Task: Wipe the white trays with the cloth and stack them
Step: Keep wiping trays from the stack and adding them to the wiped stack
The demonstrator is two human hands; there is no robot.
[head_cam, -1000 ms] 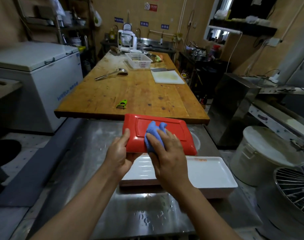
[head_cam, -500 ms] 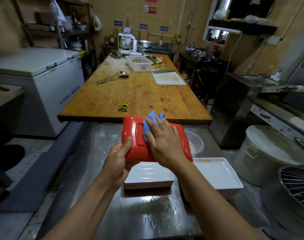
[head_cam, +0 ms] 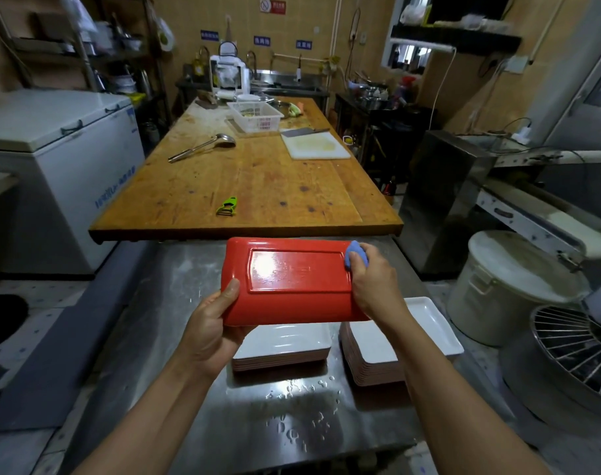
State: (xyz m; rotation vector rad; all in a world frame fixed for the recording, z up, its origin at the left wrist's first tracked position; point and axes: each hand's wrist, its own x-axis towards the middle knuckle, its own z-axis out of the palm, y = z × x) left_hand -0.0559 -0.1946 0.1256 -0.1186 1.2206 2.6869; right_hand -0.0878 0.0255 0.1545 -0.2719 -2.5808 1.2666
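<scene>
- Steel surface (head_cam: 196, 337) in the foreground, wet; water droplets (head_cam: 299, 389) lie on it near the stacks.
- Wooden table (head_cam: 264, 180) butts against the far edge of the steel surface. On it: green peeler (head_cam: 227, 206) near the close edge, ladle (head_cam: 203, 147), white cutting board (head_cam: 314, 145) with a cleaver (head_cam: 304, 132) at its far edge, white perforated basket (head_cam: 255, 115); basket contents too small to tell.
- White chest freezer (head_cam: 52, 159) at left. At right: steel cabinet (head_cam: 443, 190), white lidded bucket (head_cam: 508, 286), wire fan guard (head_cam: 573, 347).
- Red tray (head_cam: 288, 281) is held above the steel surface, underside facing the camera; it hides the far part of the left stack (head_cam: 281, 347).
- Left hand (head_cam: 211, 329) grips the tray's near-left corner, thumb on the red underside.
- Right hand (head_cam: 374, 282) is curled round a bunched blue cloth (head_cam: 354, 255), pressing it to the tray's far-right corner.
- Left stack: white trays, top one face up, wet sheen, nothing in it.
- Right stack (head_cam: 374, 358) just beside it, taller; the right forearm crosses over it. A larger white tray (head_cam: 432, 323) lies behind it; whether it rests on that stack I cannot tell.
</scene>
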